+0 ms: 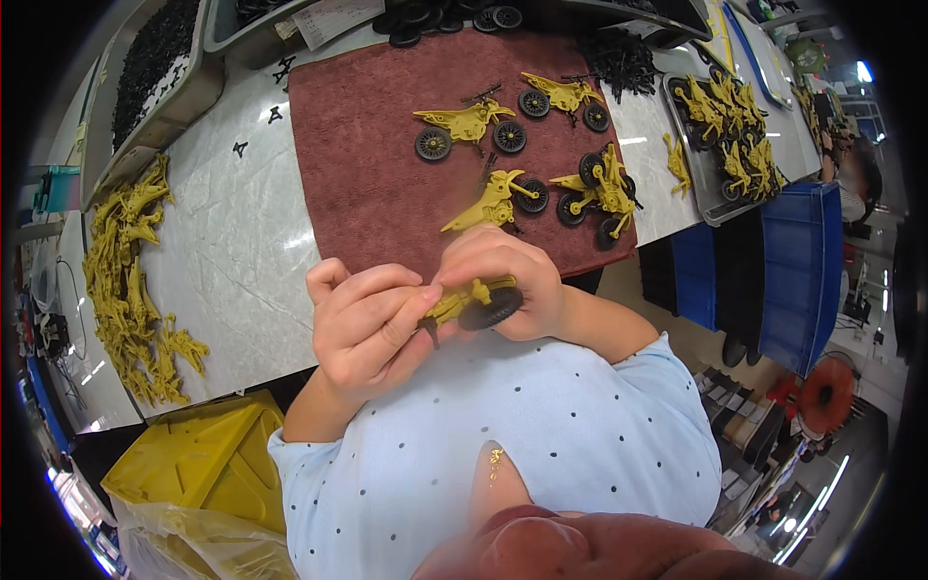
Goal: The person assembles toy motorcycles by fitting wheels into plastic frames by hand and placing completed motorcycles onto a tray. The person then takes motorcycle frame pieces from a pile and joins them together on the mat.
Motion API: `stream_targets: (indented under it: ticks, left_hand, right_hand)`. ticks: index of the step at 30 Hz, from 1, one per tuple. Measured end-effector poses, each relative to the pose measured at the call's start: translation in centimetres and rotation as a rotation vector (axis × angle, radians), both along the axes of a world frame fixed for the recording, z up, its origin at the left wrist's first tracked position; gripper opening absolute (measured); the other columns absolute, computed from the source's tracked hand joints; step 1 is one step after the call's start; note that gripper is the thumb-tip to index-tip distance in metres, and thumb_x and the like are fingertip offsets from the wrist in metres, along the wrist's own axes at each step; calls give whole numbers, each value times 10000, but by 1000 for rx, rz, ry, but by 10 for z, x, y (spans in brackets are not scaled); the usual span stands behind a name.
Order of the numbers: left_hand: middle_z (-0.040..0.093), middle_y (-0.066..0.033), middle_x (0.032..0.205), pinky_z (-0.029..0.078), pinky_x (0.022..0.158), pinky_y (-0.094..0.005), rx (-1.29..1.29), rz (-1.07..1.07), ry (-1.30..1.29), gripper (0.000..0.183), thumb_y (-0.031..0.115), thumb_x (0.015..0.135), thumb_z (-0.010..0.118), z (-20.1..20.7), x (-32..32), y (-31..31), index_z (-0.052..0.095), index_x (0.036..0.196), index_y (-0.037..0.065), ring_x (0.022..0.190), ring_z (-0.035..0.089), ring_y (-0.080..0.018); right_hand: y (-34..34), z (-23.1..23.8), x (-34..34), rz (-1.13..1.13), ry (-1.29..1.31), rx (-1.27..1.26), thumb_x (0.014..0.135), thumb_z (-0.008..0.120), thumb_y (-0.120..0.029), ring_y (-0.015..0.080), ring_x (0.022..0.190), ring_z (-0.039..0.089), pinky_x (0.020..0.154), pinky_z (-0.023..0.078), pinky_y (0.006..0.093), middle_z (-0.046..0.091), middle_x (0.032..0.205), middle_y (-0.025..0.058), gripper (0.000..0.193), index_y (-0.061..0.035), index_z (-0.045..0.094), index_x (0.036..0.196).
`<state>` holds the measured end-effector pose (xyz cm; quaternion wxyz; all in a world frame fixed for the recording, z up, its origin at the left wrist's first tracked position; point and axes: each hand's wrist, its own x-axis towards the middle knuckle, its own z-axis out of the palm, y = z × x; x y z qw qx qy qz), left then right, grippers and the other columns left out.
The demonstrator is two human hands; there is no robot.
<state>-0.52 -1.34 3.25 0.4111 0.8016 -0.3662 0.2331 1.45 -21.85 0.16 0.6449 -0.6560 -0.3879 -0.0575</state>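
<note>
Close to my chest, at the front edge of a reddish-brown cloth [362, 145], both hands hold a yellow toy motorcycle [447, 307] with a black wheel [491, 308]. My right hand [522, 274] wraps round its wheel end. The fingers of my left hand [369, 324] pinch the other end, where a small dark part sticks out below. My fingers hide much of the toy. Just beyond my right hand lies a yellow motorcycle [495, 205] with one wheel visible. Farther back are two motorcycles [464, 123] with two wheels each, and a cluster of wheeled ones [607, 188].
A heap of yellow toy bodies [130, 280] covers the table's left side. Grey bins [188, 111] of black parts stand at the back left. Loose black wheels [416, 17] and black parts [619, 63] lie behind the cloth. A tray [713, 198] of motorcycles sits right.
</note>
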Motion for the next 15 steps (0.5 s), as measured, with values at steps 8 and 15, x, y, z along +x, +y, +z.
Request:
stream_targets:
  ticks: [8,15]
  left_hand:
    - [662,-39,808,278,679,-351,-23,42,56,315,79,642,724,-1,5,-3,701,944,-8,794,654,-205]
    - [665,-114,939,496,727,-329,-201,90,246,431,20,636,815,-5,-2,-10,674,1040,-27,833,656,-251]
  right_hand:
    - [8,-3,-9,-60,205,77,821,739,-128,235,928,605,808,482,338,605,993,120,336,-12,568,1086]
    - [8,-17,9,123,369,302,916,647,-242,239,1017,567,885,454,367,579,1034,118,315,-34,515,1113]
